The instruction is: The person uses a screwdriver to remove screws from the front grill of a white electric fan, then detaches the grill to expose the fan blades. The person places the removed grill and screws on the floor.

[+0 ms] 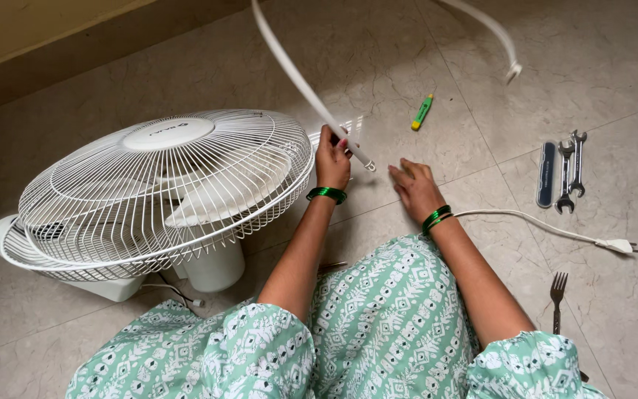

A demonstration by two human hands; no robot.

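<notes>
Fingers of left hand [331,159] grip white band [300,81]; right hand [415,189] flat on floor [407,59].

A small green and yellow tester screwdriver [422,111] lies on the pale stone floor [614,59] near the top middle. At the right lie two grey metal spanners [571,171] beside a flat dark blue case [546,174]. A metal fork [557,299] lies lower right.

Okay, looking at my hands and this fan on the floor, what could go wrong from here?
1. Your left hand grips the white rim band, which arcs up springily; it might whip loose toward you.
2. The fan lies tilted on its base, so a tug may tip it.
3. The power cord runs under your right hand, and a fork and wrenches lie nearby, easy to snag or lean on.
</notes>
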